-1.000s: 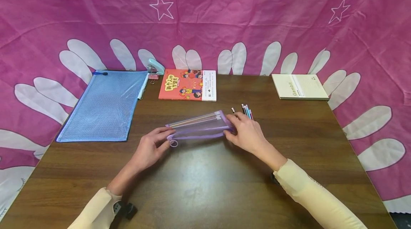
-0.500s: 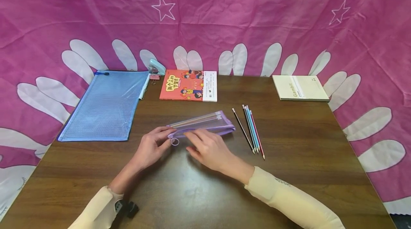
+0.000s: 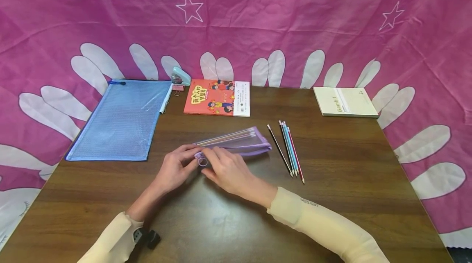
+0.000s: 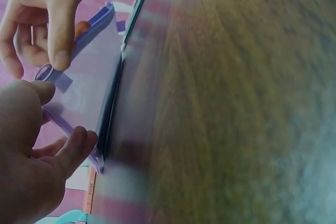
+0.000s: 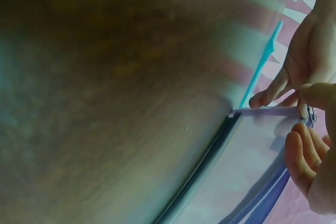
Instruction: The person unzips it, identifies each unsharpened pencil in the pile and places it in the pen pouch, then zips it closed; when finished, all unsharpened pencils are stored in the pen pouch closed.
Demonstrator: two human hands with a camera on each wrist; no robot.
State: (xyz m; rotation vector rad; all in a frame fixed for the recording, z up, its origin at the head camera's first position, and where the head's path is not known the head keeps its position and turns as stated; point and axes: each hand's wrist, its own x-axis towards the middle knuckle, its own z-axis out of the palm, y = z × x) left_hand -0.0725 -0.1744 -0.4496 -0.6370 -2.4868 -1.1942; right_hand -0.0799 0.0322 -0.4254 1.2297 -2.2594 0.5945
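A see-through purple mesh pencil case (image 3: 250, 144) with a zipper lies in the middle of the table, several pencils inside. My left hand (image 3: 176, 167) holds its left end, thumb near the zipper end. My right hand (image 3: 232, 173) is at the same end, beside the round zipper pull ring (image 3: 203, 162). In the left wrist view the right thumb (image 4: 62, 59) reaches the ring (image 4: 45, 72). Its thumb and forefinger stand apart in the head view. The left wrist view shows the case's zipper edge (image 4: 97, 27) running up past the right hand.
Several loose pencils (image 3: 289, 148) lie right of the case. At the back are a blue mesh zip folder (image 3: 114, 123), a light-blue stapler (image 3: 180, 75), a pink binder clip (image 3: 178, 88), a red book (image 3: 212, 97) and a cream notebook (image 3: 346, 101).
My right hand has let go of the case's right end and moved left along the case to the zipper ring. My left hand stays on the left end.
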